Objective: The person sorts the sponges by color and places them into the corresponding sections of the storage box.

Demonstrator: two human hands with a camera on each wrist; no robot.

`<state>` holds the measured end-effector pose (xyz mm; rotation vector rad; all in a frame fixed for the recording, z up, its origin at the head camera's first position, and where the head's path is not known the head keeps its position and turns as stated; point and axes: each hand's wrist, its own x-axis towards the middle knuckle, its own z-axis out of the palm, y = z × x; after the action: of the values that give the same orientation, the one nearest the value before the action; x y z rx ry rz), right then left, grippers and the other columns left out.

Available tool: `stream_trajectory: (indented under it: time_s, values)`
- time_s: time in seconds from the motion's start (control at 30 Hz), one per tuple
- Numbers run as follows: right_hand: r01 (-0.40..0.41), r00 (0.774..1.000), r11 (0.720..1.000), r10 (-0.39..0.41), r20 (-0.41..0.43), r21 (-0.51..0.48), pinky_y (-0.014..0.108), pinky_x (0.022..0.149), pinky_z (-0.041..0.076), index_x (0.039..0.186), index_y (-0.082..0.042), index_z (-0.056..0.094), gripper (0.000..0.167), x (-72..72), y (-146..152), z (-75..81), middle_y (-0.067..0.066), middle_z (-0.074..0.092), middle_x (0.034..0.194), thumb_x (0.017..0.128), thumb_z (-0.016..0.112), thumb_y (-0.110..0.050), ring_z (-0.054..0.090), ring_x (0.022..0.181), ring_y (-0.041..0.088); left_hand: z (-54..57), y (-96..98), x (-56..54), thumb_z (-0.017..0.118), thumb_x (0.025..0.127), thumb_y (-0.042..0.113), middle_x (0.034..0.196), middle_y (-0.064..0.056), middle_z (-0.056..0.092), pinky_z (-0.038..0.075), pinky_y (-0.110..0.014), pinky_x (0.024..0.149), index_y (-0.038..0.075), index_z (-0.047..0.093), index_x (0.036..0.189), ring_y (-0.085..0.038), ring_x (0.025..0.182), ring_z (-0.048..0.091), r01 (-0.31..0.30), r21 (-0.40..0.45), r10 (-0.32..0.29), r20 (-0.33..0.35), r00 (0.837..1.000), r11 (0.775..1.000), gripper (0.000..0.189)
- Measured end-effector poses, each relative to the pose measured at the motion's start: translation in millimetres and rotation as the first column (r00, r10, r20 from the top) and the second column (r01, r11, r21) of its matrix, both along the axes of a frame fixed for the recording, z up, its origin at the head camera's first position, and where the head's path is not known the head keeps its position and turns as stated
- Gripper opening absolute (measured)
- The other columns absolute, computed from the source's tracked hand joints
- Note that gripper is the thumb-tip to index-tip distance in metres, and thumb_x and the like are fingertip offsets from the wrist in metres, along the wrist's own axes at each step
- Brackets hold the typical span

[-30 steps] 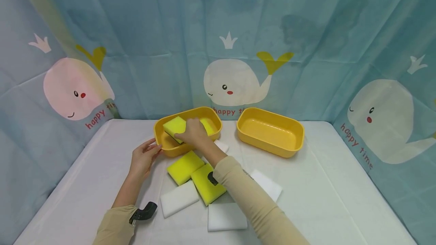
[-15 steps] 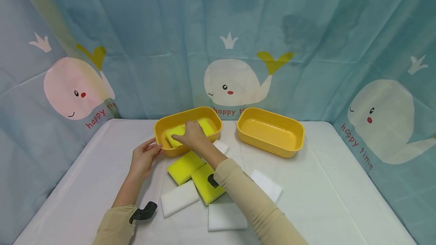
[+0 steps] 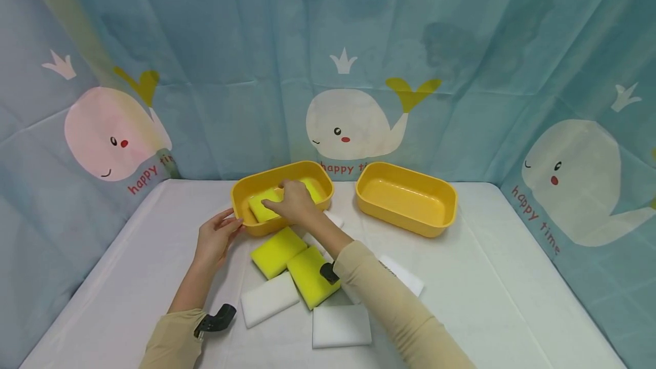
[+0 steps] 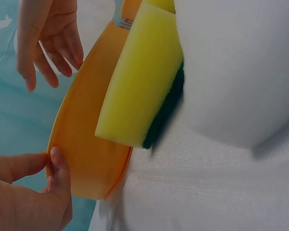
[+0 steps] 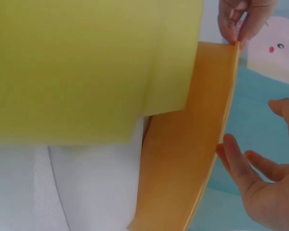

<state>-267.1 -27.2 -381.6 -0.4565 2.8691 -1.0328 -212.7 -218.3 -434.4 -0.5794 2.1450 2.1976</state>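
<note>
My left hand [image 3: 215,242] pinches the left rim of the left yellow tray [image 3: 261,229] between thumb and fingers. Inside that tray lie two yellow sponges, one at the left [image 3: 262,205] and another at the right [image 3: 311,188], partly covered by my right hand [image 3: 297,205]. That hand hovers over the tray with its thumb and fingers spread, and the right wrist view shows nothing between them. Just in front of the tray, two more yellow sponges [image 3: 278,252] lie on the cloth; a dark green underside shows on the sponge [image 4: 142,79] in the left wrist view.
A second yellow tray [image 3: 400,222] stands to the right with nothing in it. Several white sponges [image 3: 270,300] lie about the white tablecloth [image 3: 492,289], some partly hidden by my right forearm. A blue whale-print curtain [image 3: 266,124] closes off the back and sides.
My right hand has lowered a tilted yellow sponge flat into the left tray and let it go. It has since drawn slightly back to the right. My left hand stays on the rim.
</note>
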Motion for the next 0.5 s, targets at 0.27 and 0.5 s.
stream_trajectory:
  time_s: [0.27,0.5]
  values:
    - [-0.019,0.999,1.000,0.019,-0.032,-0.022,0.032,0.090,0.061,0.139,0.002,0.063,0.058,3.7,13.5,1.7,0.016,0.069,0.128,0.099,0.076,-0.038,0.068,0.109,0.025,-0.3,-0.3,-0.3,0.062,0.107,0.008,0.114,-0.004,0.055,0.056,-0.023,0.099,0.004,0.034,0.164,-0.001,0.083,0.068,0.001,0.007,-0.001,-0.003,1.000,1.000,0.064]
    - [-0.043,0.998,0.997,0.041,-0.039,-0.065,0.028,0.085,0.059,0.137,0.001,0.064,0.055,9.6,24.1,5.4,0.019,0.068,0.127,0.098,0.077,-0.035,0.065,0.108,0.025,0.2,-0.3,1.4,0.061,0.107,0.006,0.106,0.001,0.057,0.057,-0.022,0.098,0.002,0.035,0.164,0.000,0.081,0.067,0.003,0.013,-0.003,-0.027,1.000,1.000,0.063]
